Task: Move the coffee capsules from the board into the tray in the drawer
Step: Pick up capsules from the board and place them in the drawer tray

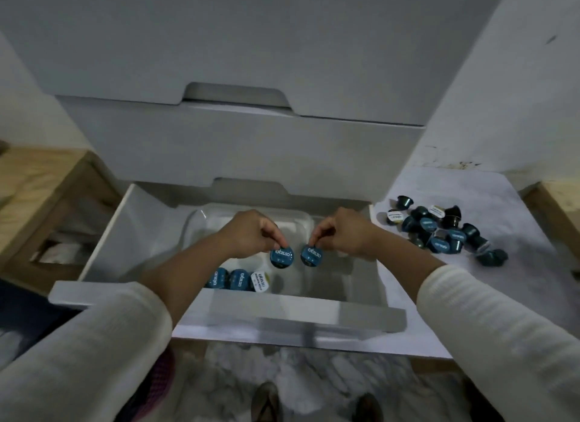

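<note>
Left hand (251, 233), fingers curled, pinching the rim of a blue capsule (281, 257) over the white tray (201, 216) in the open drawer (125, 220); foil lid tilted toward the camera, body hidden behind it, so axis apparently running away and downward. Just right of it, apart by a narrow gap, a second blue capsule (311, 256) pinched the same way by right hand (345, 233), lid likewise facing the camera. Near-left in the tray, three capsules (239, 279) already seated in a row, lids facing near. Far right, on the white board (518, 201) beside the drawer, a loose heap of remaining capsules (439, 230), lying at all angles, some on their sides, some lid-up.

Step in hand, by the look of it: setting down a pair, mid-task with most still to move. Next move likely calling for lowering each capsule into an empty pocket right of the seated row, then loosening the pinch.
</note>
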Action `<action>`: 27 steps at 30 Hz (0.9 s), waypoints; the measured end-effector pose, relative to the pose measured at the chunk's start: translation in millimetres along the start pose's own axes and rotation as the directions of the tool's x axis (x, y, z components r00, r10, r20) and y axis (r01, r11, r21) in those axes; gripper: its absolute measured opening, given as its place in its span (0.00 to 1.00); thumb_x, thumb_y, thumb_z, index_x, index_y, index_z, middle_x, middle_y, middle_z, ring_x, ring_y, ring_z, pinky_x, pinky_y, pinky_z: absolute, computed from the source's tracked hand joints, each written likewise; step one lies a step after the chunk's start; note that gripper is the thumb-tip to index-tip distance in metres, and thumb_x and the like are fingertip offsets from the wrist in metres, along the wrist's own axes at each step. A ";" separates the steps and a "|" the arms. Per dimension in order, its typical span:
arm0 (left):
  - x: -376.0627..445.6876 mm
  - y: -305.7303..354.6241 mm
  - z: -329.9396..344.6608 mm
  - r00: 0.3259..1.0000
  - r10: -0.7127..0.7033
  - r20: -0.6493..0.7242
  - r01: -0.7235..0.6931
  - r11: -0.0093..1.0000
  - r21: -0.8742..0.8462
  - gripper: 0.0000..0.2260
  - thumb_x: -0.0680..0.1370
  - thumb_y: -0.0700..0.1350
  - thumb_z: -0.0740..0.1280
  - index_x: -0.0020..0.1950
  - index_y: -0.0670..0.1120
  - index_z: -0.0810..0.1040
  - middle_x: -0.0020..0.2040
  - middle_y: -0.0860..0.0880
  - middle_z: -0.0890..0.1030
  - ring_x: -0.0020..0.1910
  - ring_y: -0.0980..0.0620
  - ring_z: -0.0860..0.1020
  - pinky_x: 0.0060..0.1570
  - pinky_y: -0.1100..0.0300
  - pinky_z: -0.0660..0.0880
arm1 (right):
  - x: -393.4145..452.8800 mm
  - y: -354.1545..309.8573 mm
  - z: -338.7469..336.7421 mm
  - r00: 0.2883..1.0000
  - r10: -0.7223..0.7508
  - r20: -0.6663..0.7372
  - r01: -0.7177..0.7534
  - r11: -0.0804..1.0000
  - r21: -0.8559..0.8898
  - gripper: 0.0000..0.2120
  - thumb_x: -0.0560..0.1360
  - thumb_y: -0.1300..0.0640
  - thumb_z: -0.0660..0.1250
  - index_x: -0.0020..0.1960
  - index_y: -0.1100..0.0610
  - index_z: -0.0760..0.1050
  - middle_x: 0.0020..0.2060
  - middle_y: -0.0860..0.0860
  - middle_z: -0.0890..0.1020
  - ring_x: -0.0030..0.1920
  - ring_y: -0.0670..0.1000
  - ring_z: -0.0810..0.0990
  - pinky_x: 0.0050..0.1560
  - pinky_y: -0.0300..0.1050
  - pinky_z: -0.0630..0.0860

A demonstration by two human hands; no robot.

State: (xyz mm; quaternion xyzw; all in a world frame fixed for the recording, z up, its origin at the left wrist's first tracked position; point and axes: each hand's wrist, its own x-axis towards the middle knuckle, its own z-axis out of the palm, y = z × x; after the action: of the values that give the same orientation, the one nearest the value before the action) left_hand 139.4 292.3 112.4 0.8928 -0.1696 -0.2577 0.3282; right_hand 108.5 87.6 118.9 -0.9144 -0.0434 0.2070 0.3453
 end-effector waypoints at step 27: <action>28.8 -45.0 28.8 0.963 0.055 0.263 -0.096 0.985 0.144 0.08 0.71 0.39 0.71 0.48 0.48 0.85 0.48 0.51 0.85 0.45 0.58 0.79 0.42 0.74 0.71 | 33.4 -8.8 60.8 0.984 0.131 0.123 -0.086 0.945 -0.316 0.08 0.70 0.66 0.67 0.44 0.56 0.83 0.44 0.52 0.84 0.46 0.50 0.80 0.49 0.38 0.74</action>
State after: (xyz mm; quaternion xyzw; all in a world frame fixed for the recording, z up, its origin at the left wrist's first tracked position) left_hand 152.3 297.1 53.2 0.8674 -0.2644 -0.3448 0.2425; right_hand 114.7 139.0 71.9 -0.9410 -0.0494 0.2810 0.1820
